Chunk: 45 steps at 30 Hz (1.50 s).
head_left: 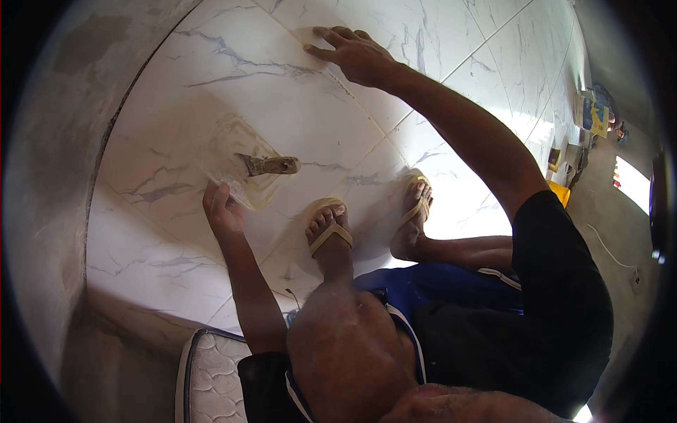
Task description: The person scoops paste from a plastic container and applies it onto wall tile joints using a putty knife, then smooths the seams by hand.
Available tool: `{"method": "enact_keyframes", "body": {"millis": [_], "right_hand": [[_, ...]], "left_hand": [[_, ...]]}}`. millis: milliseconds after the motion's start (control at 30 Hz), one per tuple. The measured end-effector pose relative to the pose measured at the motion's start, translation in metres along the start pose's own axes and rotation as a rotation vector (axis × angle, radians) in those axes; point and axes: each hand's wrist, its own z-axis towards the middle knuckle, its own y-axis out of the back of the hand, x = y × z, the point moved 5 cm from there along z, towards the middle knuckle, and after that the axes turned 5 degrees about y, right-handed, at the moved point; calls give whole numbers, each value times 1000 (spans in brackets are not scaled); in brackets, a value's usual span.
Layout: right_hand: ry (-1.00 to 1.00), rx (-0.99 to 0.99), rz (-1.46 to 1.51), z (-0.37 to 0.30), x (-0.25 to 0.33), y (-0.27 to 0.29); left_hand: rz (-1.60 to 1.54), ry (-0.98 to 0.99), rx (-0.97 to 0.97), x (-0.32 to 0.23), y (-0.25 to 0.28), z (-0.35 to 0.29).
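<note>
My left hand point(224, 208) pinches the near edge of a pale, translucent plastic bag or tub point(262, 196) smeared with whitish paste; its exact kind is unclear. Across it lies a putty knife point(278, 166), its worn wooden handle pointing right and its blade caked with residue. Neither hand touches the knife. Far ahead, my right hand point(352, 55) is stretched out, its fingertips resting on the white marbled floor tiles point(395, 35) beside a joint line. Part of the left fingers is hidden behind the plastic.
My sandalled feet point(330, 229) stand on the tiles just right of the plastic. A bare cement wall point(53, 155) curves along the left. A quilted mattress point(217, 377) lies at the lower left. Several items, including a yellow object point(559, 192), sit at the right.
</note>
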Motion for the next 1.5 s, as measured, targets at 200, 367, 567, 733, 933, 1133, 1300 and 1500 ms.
{"method": "enact_keyframes", "body": {"millis": [200, 367, 567, 733, 933, 1133, 1300, 1500], "right_hand": [[54, 16, -10, -41, 5, -9], [59, 57, -10, -72, 10, -11], [66, 34, 46, -100, 17, -16], [63, 60, 71, -117, 21, -17], [43, 79, 105, -133, 25, -19], [39, 73, 112, -143, 27, -21], [37, 36, 177, -152, 28, -23], [29, 34, 183, -162, 29, -24]], "left_hand": [[19, 6, -9, 1, 6, 2], [48, 7, 27, 0, 5, 3], [52, 31, 13, 3, 13, 4], [42, 60, 12, 4, 15, 3], [29, 71, 17, 4, 12, 4], [32, 87, 16, 2, 8, 3], [38, 88, 16, 2, 8, 3], [43, 96, -5, 4, 12, 3]]}}
